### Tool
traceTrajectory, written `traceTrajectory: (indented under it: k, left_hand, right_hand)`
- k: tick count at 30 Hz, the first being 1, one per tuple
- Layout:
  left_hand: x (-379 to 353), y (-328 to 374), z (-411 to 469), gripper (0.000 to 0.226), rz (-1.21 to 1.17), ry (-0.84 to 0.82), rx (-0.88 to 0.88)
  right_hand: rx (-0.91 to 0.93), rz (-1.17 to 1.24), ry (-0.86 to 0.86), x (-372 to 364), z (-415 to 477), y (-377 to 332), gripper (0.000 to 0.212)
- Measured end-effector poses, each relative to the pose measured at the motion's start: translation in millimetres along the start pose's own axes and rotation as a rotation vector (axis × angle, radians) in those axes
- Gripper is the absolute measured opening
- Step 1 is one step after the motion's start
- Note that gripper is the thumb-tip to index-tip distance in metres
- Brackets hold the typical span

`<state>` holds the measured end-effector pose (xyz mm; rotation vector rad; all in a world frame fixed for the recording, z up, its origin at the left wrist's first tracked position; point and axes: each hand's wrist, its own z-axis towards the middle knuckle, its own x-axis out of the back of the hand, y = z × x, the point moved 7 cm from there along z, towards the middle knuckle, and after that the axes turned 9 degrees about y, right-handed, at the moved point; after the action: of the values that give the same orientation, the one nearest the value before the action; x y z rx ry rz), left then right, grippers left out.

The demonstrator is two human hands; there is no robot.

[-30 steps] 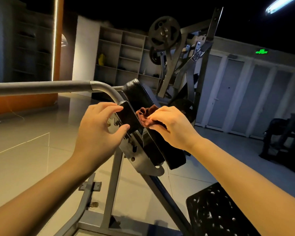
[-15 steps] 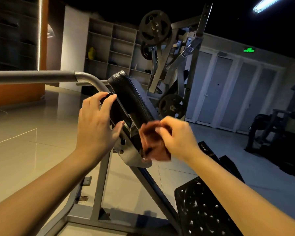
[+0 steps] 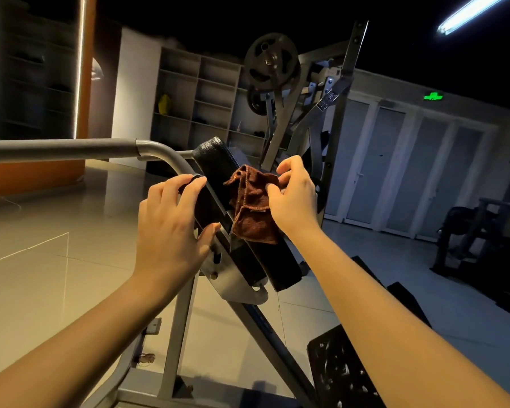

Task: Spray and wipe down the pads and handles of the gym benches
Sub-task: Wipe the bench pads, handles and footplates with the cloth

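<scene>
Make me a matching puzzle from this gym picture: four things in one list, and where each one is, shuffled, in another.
Things:
1. brown cloth
2. left hand
3. weight plate
4. green sign

Places:
A. high on the grey machine in the background
B. above the pale doors
C. pinched by the right hand, draped against the black pad
D. gripping the back edge of the black pad

Pairs: 1-C, 2-D, 3-A, 4-B
</scene>
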<state>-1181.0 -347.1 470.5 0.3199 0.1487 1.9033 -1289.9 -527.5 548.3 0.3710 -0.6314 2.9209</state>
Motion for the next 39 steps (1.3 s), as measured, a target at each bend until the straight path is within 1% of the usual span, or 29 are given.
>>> traceTrajectory:
  k: [2,4,6,9,10,15,19,21,24,25,27,29,31,35,37,39]
  left_hand:
    - [0,0,-1,0.078,-0.002,0.007,-0.001]
    - [0,-1,0,0.078,0.005,0.005,-0.002]
    - [-1,-3,0,0.079,0.012,-0.002,-0.010]
    - [-2,-4,-1,0.078,0.014,-0.001,-0.014]
    - [-2,-3,-2,0.077,0.011,0.005,-0.009]
    - [0,-3,-2,0.076,0.001,0.007,-0.007]
    - [-1,-3,-1,0.077,-0.004,0.005,-0.002]
    - [-2,-1,-2,0.077,-0.010,0.005,0.010]
    - [-2,-3,-1,0.078,0.014,-0.009,-0.008]
    - [-1,-3,-1,0.079,0.025,-0.019,-0.025]
    - [1,-5,1,0.079,0.042,-0.025,-0.048]
    - [3,-4,1,0.078,0.043,-0.023,-0.053]
    - [4,-2,-1,0.077,0.030,-0.012,-0.049]
    - [8,7,-9,0.070,-0.019,0.022,-0.067]
    - [8,19,-17,0.062,-0.029,0.042,-0.137]
    - [3,39,-29,0.047,-0.057,0.028,-0.266]
  right_hand:
    - [0.016,-0.026,0.005,-2,4,-6,0.019]
    - [0.012,-0.017,-0.025,-9,5,-10,0.022]
    - [-0.004,0.011,-0.066,-14,0,-10,0.015]
    - [0.048,-0.003,-0.151,-22,-10,-10,0.043]
    - [0.070,-0.025,-0.162,-24,-12,-10,0.044]
    - [0.049,-0.029,-0.191,-12,-35,13,0.024]
    - [-0.088,-0.073,-0.202,12,-66,49,0.017]
    - [-0.093,-0.015,-0.164,11,-56,38,0.015]
    - [-0.017,0.082,-0.067,-3,-18,-8,0.016]
    - [0.000,0.076,-0.054,-9,-8,-19,0.017]
    - [0.032,0.025,-0.085,-22,-1,-26,0.018]
    - [0.036,-0.007,-0.136,-21,-17,-11,0.018]
    - [0.007,-0.028,-0.164,-5,-48,22,0.016]
    - [-0.152,-0.148,-0.249,33,-111,100,0.020]
    - [-0.227,-0.199,-0.256,45,-129,119,0.022]
    - [-0.233,-0.164,-0.201,48,-126,114,0.020]
